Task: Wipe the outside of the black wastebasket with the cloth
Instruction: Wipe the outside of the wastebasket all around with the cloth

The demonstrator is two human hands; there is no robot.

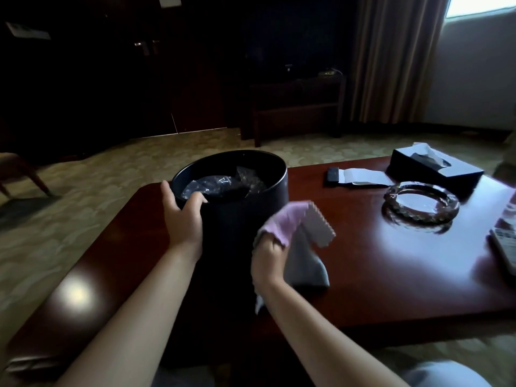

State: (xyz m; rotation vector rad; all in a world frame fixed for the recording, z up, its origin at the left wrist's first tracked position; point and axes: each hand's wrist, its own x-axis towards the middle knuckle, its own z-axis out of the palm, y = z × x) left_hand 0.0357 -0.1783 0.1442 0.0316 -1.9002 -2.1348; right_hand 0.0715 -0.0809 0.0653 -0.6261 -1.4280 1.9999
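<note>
The black wastebasket point(240, 219) stands upright on the dark red wooden table point(377, 263), with a crumpled black plastic liner inside it. My left hand point(183, 216) grips its near left rim, thumb over the edge and fingers against the outer wall. My right hand point(269, 261) holds a pink and grey cloth point(296, 238) bunched in its fingers, right beside the basket's right wall. Loose folds of the cloth hang down and to the right. Whether the cloth touches the wall I cannot tell.
On the table's right half lie a glass ashtray point(421, 203), a black tissue box point(435, 169), a dark remote with white papers point(354, 177) and another remote at the right edge point(505, 244). A chair point(19, 169) stands at far left on the carpet.
</note>
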